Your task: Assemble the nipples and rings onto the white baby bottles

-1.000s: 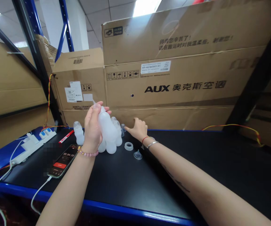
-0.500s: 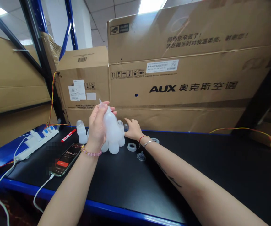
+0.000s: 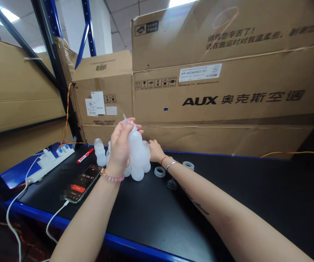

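Note:
My left hand (image 3: 121, 143) is closed around the upper part of a translucent white squeeze bottle (image 3: 135, 147). A thin pointed tip sticks up above the thumb. Several similar white bottles cluster below and behind it, partly hidden. My right hand (image 3: 155, 150) reaches to the back of the table beside that cluster; its fingers are partly out of sight behind the bottles, so I cannot make out what they hold. Near the right wrist lie a frosted ring (image 3: 159, 172), a second ring (image 3: 188, 166) and a clear nipple-shaped piece (image 3: 171, 184), partly shaded by the forearm.
A capped white bottle (image 3: 99, 153) stands at the left. Near it are a red marker (image 3: 85, 155), a phone (image 3: 83, 183) on a charging cable with a running timer, and a power strip (image 3: 50, 165). Large cardboard boxes (image 3: 214, 120) wall off the back of the black table (image 3: 146, 218).
My right hand has moved a little left, behind the bottles, and the clear dome by its fingers is now hidden. My left hand keeps its hold. The view has shifted slightly.

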A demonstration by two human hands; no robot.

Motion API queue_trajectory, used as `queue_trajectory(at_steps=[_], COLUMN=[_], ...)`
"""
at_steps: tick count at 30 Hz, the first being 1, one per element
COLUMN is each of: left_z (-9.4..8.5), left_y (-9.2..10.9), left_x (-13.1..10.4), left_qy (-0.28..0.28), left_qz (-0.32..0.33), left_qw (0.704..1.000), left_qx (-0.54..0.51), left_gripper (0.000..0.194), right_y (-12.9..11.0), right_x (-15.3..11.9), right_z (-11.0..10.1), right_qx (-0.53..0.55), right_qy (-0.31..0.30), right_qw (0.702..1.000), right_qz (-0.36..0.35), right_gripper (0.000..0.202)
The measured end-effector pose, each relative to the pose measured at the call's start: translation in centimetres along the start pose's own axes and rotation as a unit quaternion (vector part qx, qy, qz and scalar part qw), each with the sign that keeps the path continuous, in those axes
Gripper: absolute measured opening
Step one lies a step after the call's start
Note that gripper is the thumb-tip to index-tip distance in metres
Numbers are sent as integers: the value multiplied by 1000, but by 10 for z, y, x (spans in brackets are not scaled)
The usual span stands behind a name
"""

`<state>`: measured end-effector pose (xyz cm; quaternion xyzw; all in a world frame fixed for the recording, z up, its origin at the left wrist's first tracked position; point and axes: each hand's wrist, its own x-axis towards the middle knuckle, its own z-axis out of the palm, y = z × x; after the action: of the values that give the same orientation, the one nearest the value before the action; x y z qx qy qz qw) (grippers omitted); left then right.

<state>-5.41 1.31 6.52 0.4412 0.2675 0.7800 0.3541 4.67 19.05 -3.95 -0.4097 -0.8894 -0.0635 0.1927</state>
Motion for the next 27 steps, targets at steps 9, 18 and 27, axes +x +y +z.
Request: queue_trajectory(at_steps=[9,18,27], left_z=[2,4,6], left_y=[-2,-4,-3], left_x=[-1,-2,-4], left_qy=[-8,-12,-17], left_qz=[-11,-24,-27], left_qw=[1000,999,999], left_qx=[-17,-27,-24], left_gripper=[33,34,33], right_y=[25,49,54], right_x=[-3,-40,-68], right_z=[-10,-20,-19], right_qx=[-40,-127,-121], right_qy=[-24,73,1], right_qw=[999,989,989], right_qz=[-24,-24,89], right_gripper=[14,37,51])
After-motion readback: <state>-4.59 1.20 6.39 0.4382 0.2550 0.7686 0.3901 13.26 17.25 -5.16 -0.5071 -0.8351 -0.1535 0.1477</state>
